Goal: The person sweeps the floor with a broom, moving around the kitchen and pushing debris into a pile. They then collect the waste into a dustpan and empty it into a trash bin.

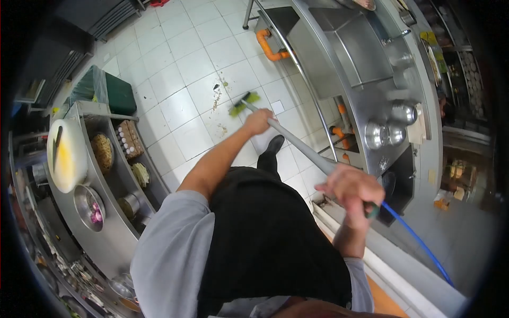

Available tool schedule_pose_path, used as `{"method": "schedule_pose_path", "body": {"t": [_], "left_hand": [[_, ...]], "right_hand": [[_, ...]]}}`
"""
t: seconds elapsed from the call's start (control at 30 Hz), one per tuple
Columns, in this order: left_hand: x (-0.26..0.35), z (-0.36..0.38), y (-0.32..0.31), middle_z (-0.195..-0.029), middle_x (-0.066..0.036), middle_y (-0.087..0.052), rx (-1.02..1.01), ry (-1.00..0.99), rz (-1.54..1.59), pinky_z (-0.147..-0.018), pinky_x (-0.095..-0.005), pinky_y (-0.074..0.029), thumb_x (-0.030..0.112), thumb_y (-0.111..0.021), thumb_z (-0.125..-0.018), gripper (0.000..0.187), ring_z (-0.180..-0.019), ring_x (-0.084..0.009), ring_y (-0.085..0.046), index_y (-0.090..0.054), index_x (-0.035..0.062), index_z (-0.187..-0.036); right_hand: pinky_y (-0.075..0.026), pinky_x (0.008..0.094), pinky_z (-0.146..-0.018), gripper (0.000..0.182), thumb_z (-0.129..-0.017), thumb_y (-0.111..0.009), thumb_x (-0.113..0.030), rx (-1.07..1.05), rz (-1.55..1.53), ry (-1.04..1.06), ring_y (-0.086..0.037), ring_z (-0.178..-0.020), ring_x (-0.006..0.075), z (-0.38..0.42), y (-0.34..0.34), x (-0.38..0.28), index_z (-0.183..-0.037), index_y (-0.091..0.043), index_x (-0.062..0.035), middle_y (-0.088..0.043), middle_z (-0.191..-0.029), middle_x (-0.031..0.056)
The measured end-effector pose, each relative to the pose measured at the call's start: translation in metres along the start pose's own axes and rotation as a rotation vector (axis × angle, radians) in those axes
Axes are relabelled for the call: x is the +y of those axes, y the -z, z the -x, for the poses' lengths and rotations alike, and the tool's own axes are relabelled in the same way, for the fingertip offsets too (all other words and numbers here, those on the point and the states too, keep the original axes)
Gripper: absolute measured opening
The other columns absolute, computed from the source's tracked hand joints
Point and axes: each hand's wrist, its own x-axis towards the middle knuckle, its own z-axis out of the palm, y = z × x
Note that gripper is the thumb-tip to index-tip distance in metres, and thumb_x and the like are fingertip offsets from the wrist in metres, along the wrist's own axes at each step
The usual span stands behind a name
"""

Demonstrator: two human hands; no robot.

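Note:
A broom with green bristles and a grey handle (pixel 301 147) slants across the view from the floor up to the right. My left hand (pixel 258 122) is closed around the handle low down, close to the broom head (pixel 243 104). Higher up, my right hand (pixel 352 188) grips near the handle's end, where a green tip shows below the fist. The bristles are against the white tiles, slightly blurred. Brown crumbs (pixel 216 96) and a dark scrap lie just left of the broom head, and a smaller patch of crumbs (pixel 222 129) lies nearer my feet.
A steel sink counter (pixel 344 47) with metal bowls (pixel 377 133) and orange pipes (pixel 269 46) below stands right. Left are a steel shelf table with a cutting board (pixel 66 153), a bowl of onions (pixel 89 208), eggs (pixel 127 139) and a green bin (pixel 117 93).

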Motion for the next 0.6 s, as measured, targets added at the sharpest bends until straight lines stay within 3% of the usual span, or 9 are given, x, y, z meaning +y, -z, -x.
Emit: {"method": "schedule_pose_path", "body": {"t": [0.13,0.23,0.3,0.37,0.43,0.53,0.6], "left_hand": [[-0.037,-0.054,0.005,-0.099,-0.018,-0.072,0.107,0.086,-0.006,-0.085,-0.0504,-0.057,0.035,-0.075,-0.096,0.032,-0.099,-0.0409,-0.070,-0.072,0.0054,-0.086],[0.025,-0.075,0.005,-0.092,-0.019,-0.071,0.274,0.045,0.054,-0.082,-0.0523,-0.056,0.030,-0.078,-0.094,0.028,-0.093,-0.0425,-0.069,-0.071,0.0052,-0.085],[0.071,-0.077,0.003,-0.091,-0.018,-0.070,0.325,0.082,0.035,-0.081,-0.0530,-0.055,0.029,-0.079,-0.092,0.026,-0.091,-0.0426,-0.068,-0.070,0.0054,-0.086],[0.099,-0.067,-0.003,-0.091,-0.018,-0.070,0.373,0.110,0.040,-0.081,-0.0537,-0.055,0.027,-0.079,-0.091,0.024,-0.090,-0.0425,-0.067,-0.068,0.0057,-0.089],[0.120,-0.041,-0.017,-0.092,-0.017,-0.070,0.410,0.124,0.066,-0.081,-0.0545,-0.054,0.026,-0.080,-0.088,0.024,-0.089,-0.0422,-0.067,-0.067,0.0060,-0.091],[0.137,0.020,-0.032,-0.094,-0.016,-0.070,0.333,0.309,0.046,-0.083,-0.0555,-0.054,0.021,-0.080,-0.083,0.022,-0.092,-0.0417,-0.067,-0.065,0.0067,-0.092],[0.127,0.064,-0.068,-0.098,-0.016,-0.071,0.313,0.622,0.101,-0.085,-0.0556,-0.054,0.020,-0.077,-0.082,0.019,-0.097,-0.0421,-0.068,-0.069,0.0083,-0.094]], "right_hand": [[-0.058,0.0431,-0.062,0.052,-0.099,-0.077,-0.032,-0.058,0.029,0.024,-0.063,-0.061,0.0290,-0.030,0.030,0.033,-0.064,-0.052,-0.0021,-0.054,-0.061,0.0073],[-0.058,0.0428,-0.059,0.048,-0.103,-0.073,-0.031,-0.107,-0.039,0.111,-0.067,-0.061,0.0293,-0.058,0.087,0.007,-0.066,-0.056,-0.0046,-0.057,-0.060,0.0061],[-0.061,0.0423,-0.059,0.052,-0.105,-0.069,-0.047,-0.237,-0.137,0.165,-0.071,-0.068,0.0300,-0.081,0.148,0.002,-0.077,-0.057,-0.0053,-0.066,-0.073,0.0124],[-0.064,0.0368,-0.062,0.051,-0.106,-0.066,-0.053,-0.298,-0.230,0.117,-0.071,-0.076,0.0299,-0.108,0.194,-0.005,-0.094,-0.059,-0.0043,-0.064,-0.085,0.0134],[-0.064,0.0360,-0.060,0.050,-0.106,-0.065,-0.053,-0.294,-0.386,0.084,-0.068,-0.071,0.0278,-0.143,0.220,0.005,-0.097,-0.059,-0.0051,-0.061,-0.084,0.0122],[-0.061,0.0349,-0.056,0.048,-0.109,-0.060,-0.053,-0.448,-0.586,-0.088,-0.063,-0.063,0.0247,-0.190,0.228,0.048,-0.097,-0.058,-0.0063,-0.057,-0.081,0.0110],[-0.055,0.0335,-0.051,0.045,-0.111,-0.057,-0.049,-0.488,-0.687,-0.260,-0.056,-0.056,0.0219,-0.204,0.211,0.100,-0.095,-0.057,-0.0077,-0.054,-0.077,0.0091]]}}
